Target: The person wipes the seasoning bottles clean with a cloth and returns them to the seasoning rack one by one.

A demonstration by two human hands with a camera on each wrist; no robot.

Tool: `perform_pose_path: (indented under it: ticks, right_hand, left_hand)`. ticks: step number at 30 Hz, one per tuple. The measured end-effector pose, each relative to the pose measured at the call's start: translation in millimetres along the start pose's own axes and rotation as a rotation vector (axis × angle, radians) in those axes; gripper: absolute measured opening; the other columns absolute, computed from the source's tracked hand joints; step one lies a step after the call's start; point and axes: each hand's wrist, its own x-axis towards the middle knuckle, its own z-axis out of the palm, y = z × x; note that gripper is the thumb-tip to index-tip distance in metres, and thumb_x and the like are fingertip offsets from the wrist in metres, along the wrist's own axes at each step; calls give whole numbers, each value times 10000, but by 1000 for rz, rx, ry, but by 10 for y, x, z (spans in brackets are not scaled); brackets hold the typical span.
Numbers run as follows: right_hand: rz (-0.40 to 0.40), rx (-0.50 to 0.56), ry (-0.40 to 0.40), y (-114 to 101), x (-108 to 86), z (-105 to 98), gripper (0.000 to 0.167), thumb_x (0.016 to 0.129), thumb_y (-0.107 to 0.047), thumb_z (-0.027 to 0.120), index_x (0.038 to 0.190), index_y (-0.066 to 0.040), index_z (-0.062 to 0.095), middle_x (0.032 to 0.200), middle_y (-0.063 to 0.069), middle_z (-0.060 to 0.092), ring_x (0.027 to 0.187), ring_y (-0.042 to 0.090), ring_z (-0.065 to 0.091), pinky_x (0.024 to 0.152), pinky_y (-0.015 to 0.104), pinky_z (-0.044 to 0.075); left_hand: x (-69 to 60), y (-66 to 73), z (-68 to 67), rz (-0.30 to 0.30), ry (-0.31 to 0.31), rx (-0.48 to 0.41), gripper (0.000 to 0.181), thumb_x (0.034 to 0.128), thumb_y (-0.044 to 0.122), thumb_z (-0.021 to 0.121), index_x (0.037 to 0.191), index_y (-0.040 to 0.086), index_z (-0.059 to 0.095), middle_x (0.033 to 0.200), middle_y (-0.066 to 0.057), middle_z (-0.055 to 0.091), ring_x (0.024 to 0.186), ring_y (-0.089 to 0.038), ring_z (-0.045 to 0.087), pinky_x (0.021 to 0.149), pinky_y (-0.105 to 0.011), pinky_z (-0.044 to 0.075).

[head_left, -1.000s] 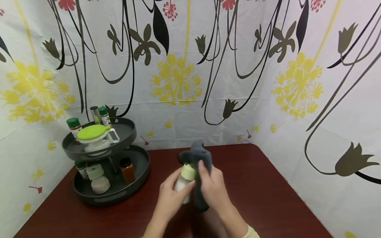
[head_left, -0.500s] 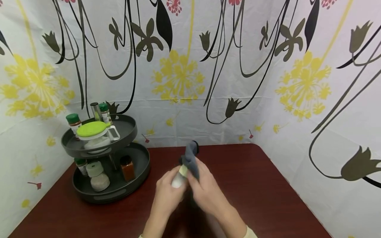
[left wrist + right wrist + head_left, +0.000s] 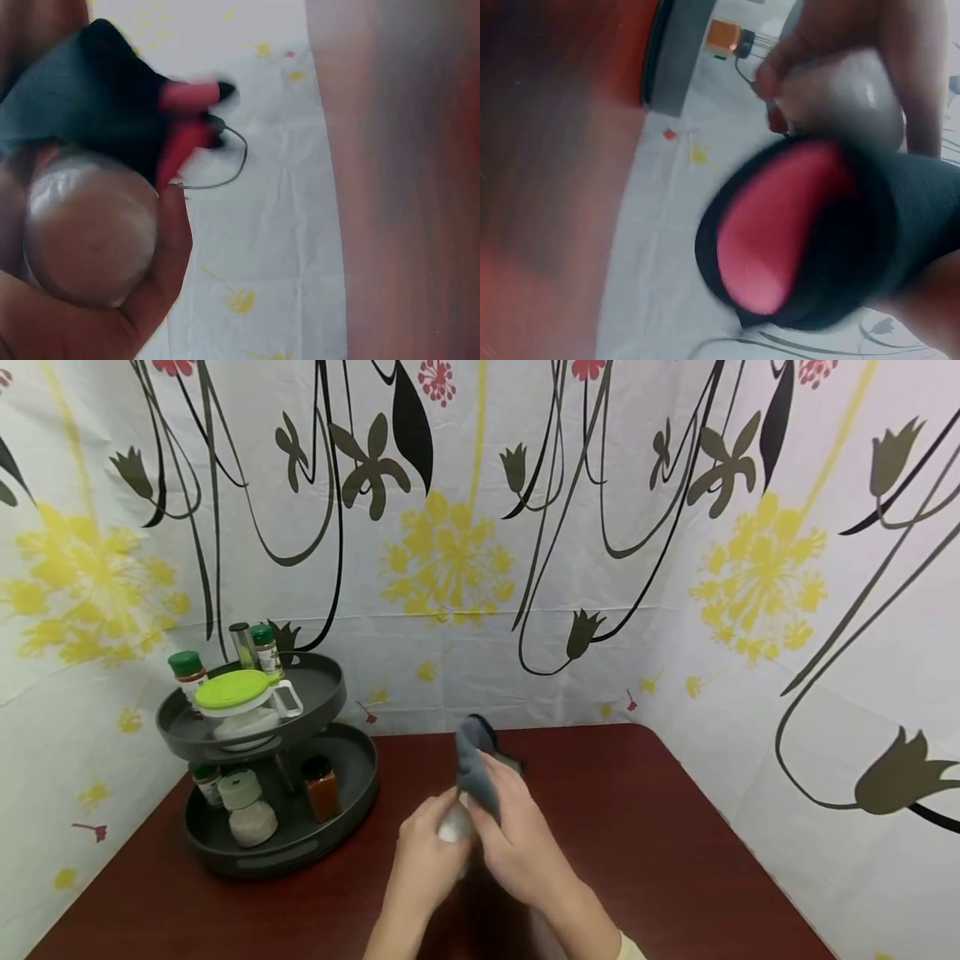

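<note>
My left hand (image 3: 426, 857) grips a whitish container (image 3: 454, 823) with its fingers curled round it; in the left wrist view the rounded base of the container (image 3: 91, 229) faces the camera. Right beside it, my right hand (image 3: 522, 852) holds a grey-blue cloth (image 3: 476, 774) against the container's upper end, hiding its lid. Dark edges and a pink-red inner side of the cloth (image 3: 769, 232) show in the right wrist view, blurred.
A dark two-tier round rack (image 3: 281, 852) stands at the left of the red-brown table (image 3: 645, 860), with spice jars, a green-lidded pot (image 3: 234, 691) and an orange-brown jar (image 3: 322, 788). Patterned fabric hangs behind and at the sides.
Compared with a second ago, the cloth has shifted and now covers the container's light green lid. The container has tilted, its base towards the camera, and the hands are closer together.
</note>
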Motion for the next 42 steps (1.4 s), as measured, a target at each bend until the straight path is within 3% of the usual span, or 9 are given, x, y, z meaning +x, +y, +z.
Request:
perform_pose_path:
  ticks: [4,7,10,14,18,21,27,34,42]
  right_hand:
    - [-44,-14,-8,-14,99,-51,436,1069,-314,644,1496,-231,603,1529,-33,611,1424,219,593,1154,545,486]
    - [10,50,-6,28,100,-30,466,1055,-281,674,1512,-270,583,1498,-61,630,1392,193,617,1149,525,493]
    - [10,6,14,31,-28,20,514,1071,-243,651,1568,-269,523,1594,-54,549,1496,234,527,1200,556,444]
    - [16,-38,-7,-11,-136,7,546,1094,-254,606,1619,-230,457,1658,-39,481,1557,265,449,1228,580,399]
    - [107,10,-28,-23,-19,-102,390,1105,-332,582,1482,-239,619,1423,-18,691,1305,208,661,1084,494,530]
    - [159,10,-59,-43,36,-180,309,1112,-373,559,1365,-252,689,1270,-10,750,1149,158,684,974,427,535]
    - [143,-59,-144,-219,-81,-290,376,1112,-413,547,1484,-368,581,1394,-78,699,1303,129,652,1051,481,529]
    - [192,-2,-169,-256,176,-369,302,1123,-359,527,1291,-183,706,988,39,717,893,166,647,819,378,512]
    - [148,-107,-242,-454,12,-440,160,1119,-365,534,1156,-297,674,806,-64,608,783,104,603,755,336,500]
  left_hand:
    - [-1,19,6,77,13,28,390,906,180,819,1282,257,755,1000,13,707,878,-116,672,712,-275,562]
    - [-8,30,1,22,19,27,437,908,177,809,1329,272,744,1015,-4,704,856,-111,647,686,-282,550]
    - [-19,19,7,-35,27,66,469,892,182,825,1341,289,741,1064,-29,721,883,-147,670,697,-338,562]
    - [-55,7,4,-35,30,116,481,881,191,852,1330,322,739,1072,-20,721,899,-155,686,705,-363,569]
    - [-94,34,16,-9,-21,86,421,883,197,841,1270,336,751,1033,9,698,853,-116,657,675,-288,550]
    - [-96,70,21,-29,-40,72,405,891,229,833,1272,338,747,1026,0,694,840,-115,648,661,-285,548]
    - [-40,97,5,-89,10,119,431,895,309,866,1309,299,745,1049,-27,714,871,-146,668,697,-339,573]
    - [-4,136,-12,-35,-12,39,485,899,244,836,1372,226,729,1121,-43,733,872,-143,666,678,-290,567]
    - [-17,118,-57,-59,42,85,446,892,299,874,1320,310,746,1063,-14,728,874,-133,666,707,-312,569]
